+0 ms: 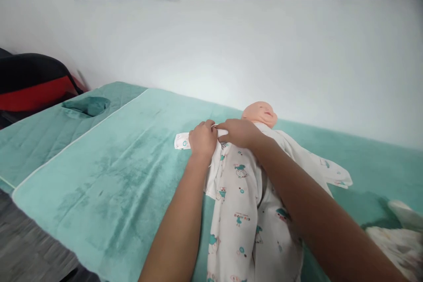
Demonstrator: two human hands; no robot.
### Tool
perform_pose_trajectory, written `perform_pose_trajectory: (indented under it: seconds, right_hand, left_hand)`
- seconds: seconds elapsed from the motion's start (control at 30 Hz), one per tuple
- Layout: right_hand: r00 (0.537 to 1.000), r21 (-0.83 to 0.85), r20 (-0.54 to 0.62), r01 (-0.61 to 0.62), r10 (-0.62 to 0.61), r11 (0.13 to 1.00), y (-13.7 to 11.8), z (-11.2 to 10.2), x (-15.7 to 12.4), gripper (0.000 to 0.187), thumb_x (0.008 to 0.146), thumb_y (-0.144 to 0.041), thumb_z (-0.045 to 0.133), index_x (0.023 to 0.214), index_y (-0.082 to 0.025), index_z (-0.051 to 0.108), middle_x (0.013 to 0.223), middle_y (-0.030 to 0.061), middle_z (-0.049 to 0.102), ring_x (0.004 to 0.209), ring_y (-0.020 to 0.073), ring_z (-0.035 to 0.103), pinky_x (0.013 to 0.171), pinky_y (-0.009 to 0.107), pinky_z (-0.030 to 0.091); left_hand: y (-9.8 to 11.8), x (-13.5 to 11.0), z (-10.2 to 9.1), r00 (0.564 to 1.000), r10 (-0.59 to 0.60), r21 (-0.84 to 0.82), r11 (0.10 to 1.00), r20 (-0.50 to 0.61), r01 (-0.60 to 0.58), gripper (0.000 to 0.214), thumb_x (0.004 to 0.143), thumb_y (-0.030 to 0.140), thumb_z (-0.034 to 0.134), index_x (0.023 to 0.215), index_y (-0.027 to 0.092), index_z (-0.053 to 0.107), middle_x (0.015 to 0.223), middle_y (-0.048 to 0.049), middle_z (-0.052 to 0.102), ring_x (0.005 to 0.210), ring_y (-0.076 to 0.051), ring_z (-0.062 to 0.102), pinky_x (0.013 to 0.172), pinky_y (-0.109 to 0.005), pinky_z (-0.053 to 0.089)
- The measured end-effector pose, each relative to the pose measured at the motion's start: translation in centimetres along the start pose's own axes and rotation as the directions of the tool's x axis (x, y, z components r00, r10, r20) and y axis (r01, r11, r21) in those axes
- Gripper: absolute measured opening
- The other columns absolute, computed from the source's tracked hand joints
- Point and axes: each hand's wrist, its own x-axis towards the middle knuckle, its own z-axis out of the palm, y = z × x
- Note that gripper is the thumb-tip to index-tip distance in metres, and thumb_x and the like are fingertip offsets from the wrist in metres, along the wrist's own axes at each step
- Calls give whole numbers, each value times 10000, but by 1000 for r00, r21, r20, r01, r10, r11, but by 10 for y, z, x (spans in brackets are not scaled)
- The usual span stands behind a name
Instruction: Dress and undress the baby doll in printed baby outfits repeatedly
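A baby doll (259, 112) lies on its back, its head toward the wall. It wears a white baby shirt (291, 141) and white printed trousers (236, 202) with small green and red figures. My left hand (203, 139) is closed around the shirt's left-side sleeve, whose printed cuff (181, 141) sticks out beyond my fingers. Touching it, my right hand (239, 133) pinches white cloth of the shirt near the sleeve's upper part. A thin white tie or edge shows between the two hands. My right forearm crosses over the doll's body and hides part of it.
The doll rests on a green padded bed cover (109, 176) with a face opening (87, 105) at the far left. Crumpled printed cloth (396, 242) lies at the right. A white wall (214, 48) rises behind, and a black and red chair (36, 83) stands left.
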Motion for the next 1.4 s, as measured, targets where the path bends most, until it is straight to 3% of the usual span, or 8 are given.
perform_pose_trajectory:
  seconds: [0.33, 0.5, 0.7, 0.87, 1.0, 1.13, 1.27, 1.4]
  right_hand:
    - [967, 168, -229, -69, 108, 983, 33, -29, -48, 232, 848, -435, 592, 995, -366, 757, 983, 17, 684, 854, 239, 600, 682, 340, 396]
    - [956, 150, -263, -90, 127, 985, 25, -36, -58, 222, 851, -417, 584, 973, -325, 745, 964, 34, 672, 827, 234, 590, 653, 337, 378]
    - [962, 106, -258, -59, 85, 993, 7, -14, -41, 271, 907, -321, 533, 1128, -260, 678, 1103, 72, 673, 981, 270, 601, 790, 393, 433]
    - [964, 203, -253, -26, 78, 979, 7, -4, -35, 333, 932, -265, 468, 1201, -239, 663, 1265, 74, 668, 1137, 294, 598, 908, 442, 457]
    - [889, 396, -371, -109, 268, 912, 25, 0, -53, 344, 939, -276, 432, 1168, -257, 688, 1249, 33, 695, 1183, 276, 600, 994, 448, 445]
    - [779, 574, -431, -153, 456, 804, 60, 25, -94, 380, 934, -305, 411, 1192, -263, 687, 1300, 19, 676, 1216, 257, 597, 1043, 435, 437]
    - [694, 470, -492, -296, 525, 831, 93, 61, -137, 489, 851, -205, 421, 1286, -227, 643, 1334, 69, 655, 1231, 302, 585, 1058, 493, 408]
    - [619, 437, -576, -320, 535, 841, 101, 79, -148, 519, 783, -158, 437, 1255, -218, 643, 1308, 82, 666, 1201, 300, 595, 1064, 513, 384]
  left_hand:
    - [-17, -9, -11, 995, -88, -265, 960, 38, 95, 273, 913, 236, 478, 1089, 308, 674, 1122, 0, 735, 1056, -224, 661, 894, -336, 479]
    - [-20, -7, -8, 989, -120, -100, 987, 88, 129, 343, 879, 126, 410, 1049, 273, 670, 1058, -52, 734, 1024, -249, 665, 824, -338, 490]
    - [-10, -13, -10, 988, 8, 59, 998, -154, 1, 616, 811, 37, 431, 1391, 240, 471, 1380, -106, 553, 1245, -271, 534, 1010, -416, 459]
    - [-5, -16, -5, 988, 150, 202, 967, 36, -154, 559, 842, 55, 410, 1307, 326, 558, 1265, -69, 626, 1262, -316, 490, 1141, -673, 237]
    - [-11, -12, -3, 997, 66, 202, 977, 36, -72, 498, 826, 51, 403, 1185, 306, 636, 1154, -74, 657, 1144, -316, 565, 1087, -677, 299]
    - [-12, -9, -1, 1000, 23, 216, 976, 2, -23, 518, 797, 28, 399, 1174, 284, 645, 1163, -93, 656, 1157, -328, 554, 1047, -634, 355]
    - [-7, -12, 4, 1000, 13, 240, 971, -6, -11, 549, 805, 26, 386, 1273, 239, 580, 1249, -132, 626, 1207, -342, 517, 1052, -680, 330]
    - [10, -22, 3, 988, 91, 254, 966, -127, -56, 541, 810, 52, 445, 1321, 200, 539, 1451, -175, 489, 1360, -379, 391, 1097, -774, 173]
